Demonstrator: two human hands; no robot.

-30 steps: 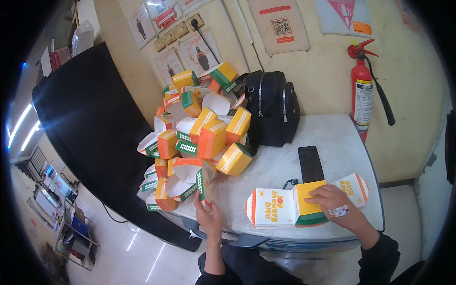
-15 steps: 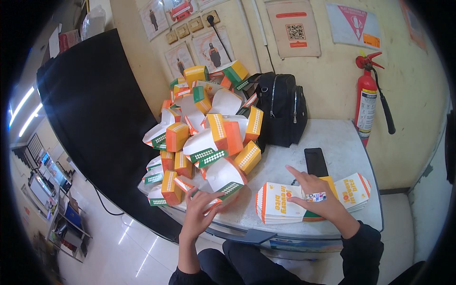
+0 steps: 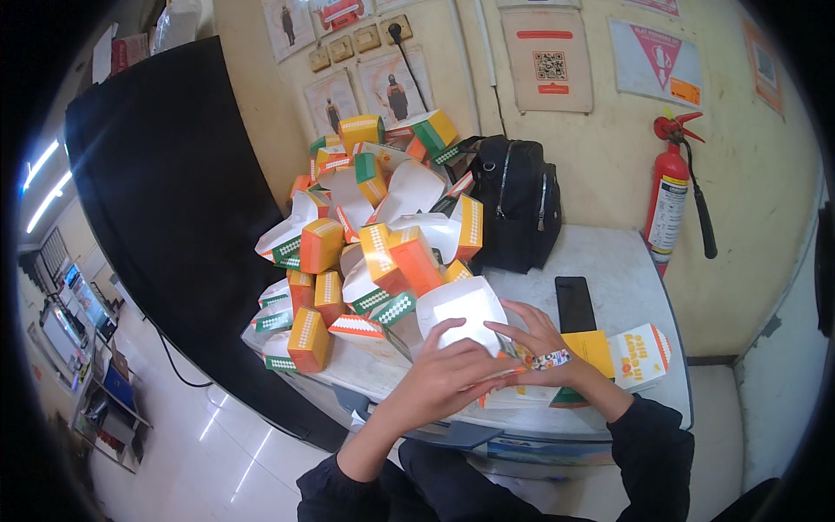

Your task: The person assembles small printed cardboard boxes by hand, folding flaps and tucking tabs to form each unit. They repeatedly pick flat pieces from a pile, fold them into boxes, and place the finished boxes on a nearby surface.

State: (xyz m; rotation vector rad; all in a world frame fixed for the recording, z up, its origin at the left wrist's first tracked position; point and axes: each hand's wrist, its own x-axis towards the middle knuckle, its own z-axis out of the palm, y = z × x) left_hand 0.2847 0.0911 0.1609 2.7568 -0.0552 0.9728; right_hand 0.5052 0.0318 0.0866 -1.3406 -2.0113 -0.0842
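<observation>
- Box (image 3: 459,306): one, open, white inside; held in both hands over the counter's (image 3: 539,283) front edge side, between pile and flats. Mouth tilted up; its near part hidden by fingers.
- Left hand (image 3: 445,376): half closed, fingers bent across the near side of the box, thumb toward its white inside; has hold of it.
- Right hand (image 3: 546,344): partly open, fingers spread along the right side of the box; has hold of it. Thumb's exact contact cannot be told.
- Step in hand, as judged: both hands setting the near walls of a single box; whether any tab is engaged cannot be told.
- Next move, as judged: calls for steady pressure from both sides, light enough not to crease the card.
- Flats (image 3: 642,358): stacked, unformed, white and yellow with orange edging; just beside and partly behind the right hand.
- Pile (image 3: 320,246): formed boxes, yellow, orange and green, heaped at the counter's left, many open-mouthed.
- Phone (image 3: 574,304): black, lying beyond the flats.
- Backpack (image 3: 519,204): black, upright against the wall, beside the pile.
</observation>
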